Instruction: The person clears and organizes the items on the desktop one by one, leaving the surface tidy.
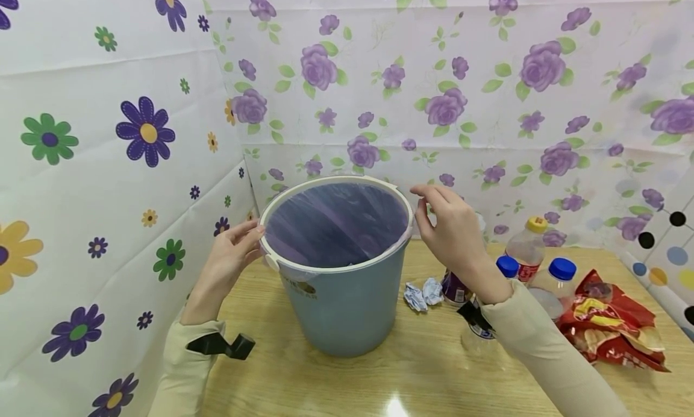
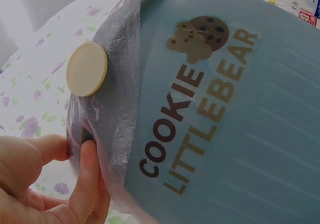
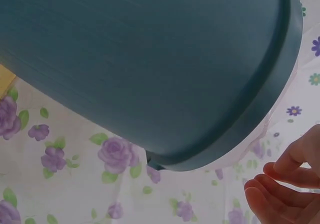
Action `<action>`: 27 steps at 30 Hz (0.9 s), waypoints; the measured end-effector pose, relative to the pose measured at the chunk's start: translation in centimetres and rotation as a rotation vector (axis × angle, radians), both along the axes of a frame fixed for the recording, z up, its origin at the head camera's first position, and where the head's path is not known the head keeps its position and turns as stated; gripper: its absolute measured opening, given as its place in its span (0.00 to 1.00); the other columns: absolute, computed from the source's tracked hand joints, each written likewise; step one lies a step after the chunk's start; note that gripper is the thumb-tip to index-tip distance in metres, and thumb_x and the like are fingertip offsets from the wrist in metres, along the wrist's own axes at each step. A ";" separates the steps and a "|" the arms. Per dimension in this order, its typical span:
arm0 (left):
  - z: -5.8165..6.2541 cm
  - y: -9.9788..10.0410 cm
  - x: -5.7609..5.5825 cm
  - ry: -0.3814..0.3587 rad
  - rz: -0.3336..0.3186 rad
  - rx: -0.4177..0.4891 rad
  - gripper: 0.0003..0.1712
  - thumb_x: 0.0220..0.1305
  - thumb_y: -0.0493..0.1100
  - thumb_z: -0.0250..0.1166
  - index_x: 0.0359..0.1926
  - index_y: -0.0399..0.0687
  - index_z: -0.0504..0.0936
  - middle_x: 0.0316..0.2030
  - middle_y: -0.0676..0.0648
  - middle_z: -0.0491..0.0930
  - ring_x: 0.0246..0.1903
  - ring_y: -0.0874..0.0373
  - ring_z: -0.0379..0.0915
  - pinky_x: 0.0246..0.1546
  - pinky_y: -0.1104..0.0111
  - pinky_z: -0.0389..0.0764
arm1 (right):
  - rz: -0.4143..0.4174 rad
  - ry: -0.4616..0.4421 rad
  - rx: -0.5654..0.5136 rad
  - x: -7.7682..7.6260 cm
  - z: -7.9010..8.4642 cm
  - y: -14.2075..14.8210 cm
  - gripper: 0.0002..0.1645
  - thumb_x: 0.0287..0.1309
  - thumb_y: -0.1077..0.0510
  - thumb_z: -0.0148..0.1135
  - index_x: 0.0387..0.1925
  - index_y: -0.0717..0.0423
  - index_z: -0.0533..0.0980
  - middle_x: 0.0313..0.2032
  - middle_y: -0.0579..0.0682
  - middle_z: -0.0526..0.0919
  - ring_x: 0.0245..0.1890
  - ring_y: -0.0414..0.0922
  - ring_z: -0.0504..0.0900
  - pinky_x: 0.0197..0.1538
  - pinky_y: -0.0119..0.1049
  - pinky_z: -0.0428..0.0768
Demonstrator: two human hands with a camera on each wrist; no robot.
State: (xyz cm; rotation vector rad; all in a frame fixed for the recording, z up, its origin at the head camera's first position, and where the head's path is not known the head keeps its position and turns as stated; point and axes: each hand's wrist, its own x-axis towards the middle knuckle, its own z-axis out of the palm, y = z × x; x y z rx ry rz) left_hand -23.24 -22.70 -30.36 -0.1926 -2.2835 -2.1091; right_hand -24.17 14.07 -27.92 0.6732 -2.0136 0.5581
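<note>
A blue-grey trash bin (image 1: 347,308) stands upright on the table, with a cream ring around its mouth. A thin translucent trash bag (image 1: 336,224) lines it, and the bag's edge (image 2: 120,149) hangs over the outside of the rim. At the rim's left side, my left hand (image 1: 230,257) pinches the bag, thumb (image 2: 52,149) on one side and fingers on the other. Just off the rim's right side is my right hand (image 1: 450,230). Its fingers (image 3: 270,199) are loosely bent, with a gap between them and the bin, and hold nothing visible.
Crumpled paper balls (image 1: 423,294) lie right of the bin. Beyond them are several plastic bottles, one with a yellow cap (image 1: 537,225) and one with a blue cap (image 1: 562,269), and a red snack bag (image 1: 612,320). Flowered sheets (image 1: 379,73) hang behind and at the left.
</note>
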 end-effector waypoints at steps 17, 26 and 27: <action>-0.2 0.0 -0.1 0.005 -0.004 0.000 0.39 0.71 0.47 0.57 0.72 0.30 0.52 0.50 0.52 0.73 0.43 0.70 0.77 0.48 0.81 0.79 | -0.114 -0.067 -0.012 -0.1 -1.7 1.1 0.11 0.62 0.64 0.56 0.42 0.58 0.81 0.35 0.55 0.85 0.25 0.47 0.82 0.19 0.40 0.76; -0.2 0.1 -0.2 0.001 -0.003 0.011 0.40 0.71 0.47 0.57 0.72 0.30 0.51 0.50 0.52 0.73 0.43 0.71 0.77 0.48 0.81 0.79 | -0.118 -0.162 0.020 -0.2 -2.4 1.4 0.11 0.62 0.65 0.55 0.42 0.59 0.81 0.34 0.56 0.85 0.24 0.48 0.81 0.21 0.39 0.76; -0.2 0.1 -0.2 -0.001 -0.002 0.012 0.40 0.71 0.47 0.57 0.72 0.30 0.51 0.51 0.52 0.73 0.43 0.71 0.77 0.48 0.81 0.79 | -0.120 -0.169 0.026 -0.2 -2.5 1.4 0.10 0.62 0.65 0.55 0.42 0.59 0.81 0.34 0.56 0.85 0.24 0.48 0.81 0.22 0.39 0.76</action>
